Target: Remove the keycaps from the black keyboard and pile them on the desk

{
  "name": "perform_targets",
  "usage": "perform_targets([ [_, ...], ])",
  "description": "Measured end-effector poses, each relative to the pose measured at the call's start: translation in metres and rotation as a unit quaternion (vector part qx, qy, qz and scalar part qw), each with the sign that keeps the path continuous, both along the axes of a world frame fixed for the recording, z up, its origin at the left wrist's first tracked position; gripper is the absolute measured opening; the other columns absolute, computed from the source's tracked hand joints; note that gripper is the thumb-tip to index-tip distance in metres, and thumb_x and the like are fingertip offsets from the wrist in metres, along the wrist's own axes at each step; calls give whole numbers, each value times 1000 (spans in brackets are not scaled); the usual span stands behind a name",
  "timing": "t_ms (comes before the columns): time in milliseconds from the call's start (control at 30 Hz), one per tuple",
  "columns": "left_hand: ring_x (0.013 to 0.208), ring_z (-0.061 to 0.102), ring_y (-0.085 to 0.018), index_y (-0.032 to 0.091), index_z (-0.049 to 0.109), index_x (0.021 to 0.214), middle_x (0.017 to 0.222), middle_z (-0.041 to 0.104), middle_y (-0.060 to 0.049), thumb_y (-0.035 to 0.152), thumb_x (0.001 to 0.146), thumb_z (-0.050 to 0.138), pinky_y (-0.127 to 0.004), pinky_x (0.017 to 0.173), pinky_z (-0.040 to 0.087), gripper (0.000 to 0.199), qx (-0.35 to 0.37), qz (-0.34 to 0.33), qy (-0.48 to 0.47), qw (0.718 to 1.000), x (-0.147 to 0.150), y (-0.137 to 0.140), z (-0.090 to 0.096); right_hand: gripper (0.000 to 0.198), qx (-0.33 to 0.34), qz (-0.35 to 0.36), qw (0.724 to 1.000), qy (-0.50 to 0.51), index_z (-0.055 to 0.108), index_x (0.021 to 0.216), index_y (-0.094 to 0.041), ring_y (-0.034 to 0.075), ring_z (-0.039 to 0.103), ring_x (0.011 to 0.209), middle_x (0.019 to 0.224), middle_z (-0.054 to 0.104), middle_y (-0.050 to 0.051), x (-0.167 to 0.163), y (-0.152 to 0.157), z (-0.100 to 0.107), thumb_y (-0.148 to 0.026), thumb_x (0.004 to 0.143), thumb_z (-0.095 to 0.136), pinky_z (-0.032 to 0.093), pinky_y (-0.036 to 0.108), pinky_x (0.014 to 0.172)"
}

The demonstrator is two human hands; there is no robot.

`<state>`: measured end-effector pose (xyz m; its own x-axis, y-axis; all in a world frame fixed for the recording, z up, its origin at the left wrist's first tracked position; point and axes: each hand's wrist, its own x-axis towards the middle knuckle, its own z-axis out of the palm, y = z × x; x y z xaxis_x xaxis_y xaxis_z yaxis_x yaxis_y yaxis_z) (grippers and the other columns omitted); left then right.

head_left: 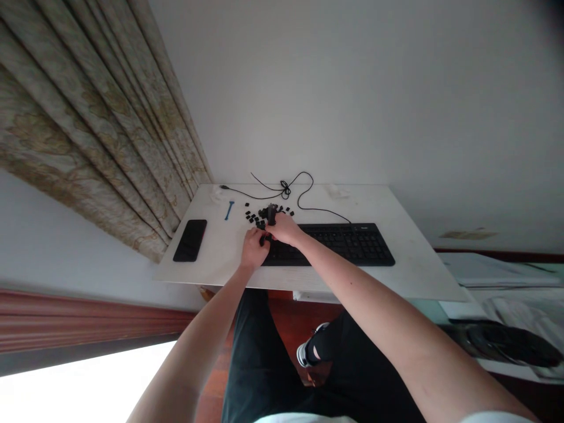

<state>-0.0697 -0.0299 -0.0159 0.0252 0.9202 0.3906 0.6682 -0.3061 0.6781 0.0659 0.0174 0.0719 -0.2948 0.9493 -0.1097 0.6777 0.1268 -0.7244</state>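
Note:
A black keyboard [361,244] lies across the white table, and both hands are at its left end. My left hand [255,248] is closed at the keyboard's left edge, fingers curled against it. Just above that end, my right hand [284,229] is closed round a small dark tool [272,215] that stands upright with a greyish top; its exact kind is too small to make out. Behind the hands lies a loose heap of black keycaps [252,218], partly hidden by my right hand. My hands cover the keys between them.
A blue stick-like tool [230,210] and a black phone [190,241] lie on the left of the white table [423,273]. The keyboard's black cable [324,210] loops along the back, by the wall. A patterned curtain [145,117] hangs at the left.

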Motion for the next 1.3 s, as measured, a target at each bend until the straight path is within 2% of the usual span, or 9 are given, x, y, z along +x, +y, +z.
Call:
perform_targets([
  [133, 103, 56, -27, 20, 66, 86, 95, 64, -8, 6, 77, 58, -45, 96, 49, 18, -5, -19, 12, 1000, 0, 0, 0, 11, 38, 39, 998, 24, 69, 76, -17, 21, 71, 70, 72, 73, 6, 8, -8, 0, -12, 83, 63, 53, 30, 70],
  [333, 104, 56, -26, 20, 69, 91, 98, 65, -8, 8, 82, 57, -45, 97, 48, 19, -10, -47, 18, 999, 0, 1, -2, 8, 82, 55, 984, 151, 70, 86, -19, 18, 71, 75, 79, 74, 2, 28, -28, -27, -18, 87, 63, 54, 27, 72],
  [433, 105, 56, -26, 20, 69, 93, 98, 65, -8, 9, 85, 57, -44, 98, 47, 18, -9, -53, 22, 998, -1, 2, -3, 9, 99, 56, 977, 182, 70, 91, -20, 18, 72, 77, 83, 74, 3, 30, -36, -38, -19, 89, 62, 55, 28, 75],
  [667, 106, 55, -26, 20, 69, 96, 100, 64, -9, 7, 84, 54, -44, 98, 46, 23, -12, -58, 37, 998, -2, 2, -5, 13, 151, 59, 978, 133, 70, 98, -22, 18, 72, 75, 87, 75, 4, 27, -51, -44, -22, 92, 58, 54, 29, 76],
  [833, 104, 55, -25, 21, 69, 94, 99, 64, -8, 6, 84, 52, -43, 96, 45, 24, -10, -67, 39, 997, -2, 2, -5, 17, 174, 59, 974, 131, 70, 98, -26, 21, 72, 93, 102, 76, 4, 25, -64, -47, -21, 94, 55, 53, 31, 88],
  [1100, 103, 55, -25, 22, 67, 93, 98, 65, -7, 6, 83, 54, -42, 97, 44, 23, -11, -75, 52, 996, -2, 2, -4, 18, 198, 67, 971, 118, 69, 102, -27, 23, 71, 104, 108, 75, 7, 23, -75, -58, -24, 97, 52, 53, 35, 94],
  [1200, 105, 55, -26, 22, 67, 95, 101, 64, -8, 7, 85, 53, -43, 97, 45, 23, -9, -74, 57, 996, -2, 2, -4, 16, 204, 58, 970, 121, 69, 103, -26, 23, 72, 99, 108, 75, 7, 23, -70, -56, -25, 97, 54, 53, 35, 92],
  [1300, 106, 54, -27, 20, 66, 100, 104, 64, -10, 10, 89, 51, -44, 97, 45, 21, -4, -66, 63, 996, -1, 2, -5, 14, 173, 21, 979, 102, 69, 101, -21, 23, 74, 84, 93, 77, 8, 22, -50, -45, -27, 96, 57, 55, 33, 80],
])
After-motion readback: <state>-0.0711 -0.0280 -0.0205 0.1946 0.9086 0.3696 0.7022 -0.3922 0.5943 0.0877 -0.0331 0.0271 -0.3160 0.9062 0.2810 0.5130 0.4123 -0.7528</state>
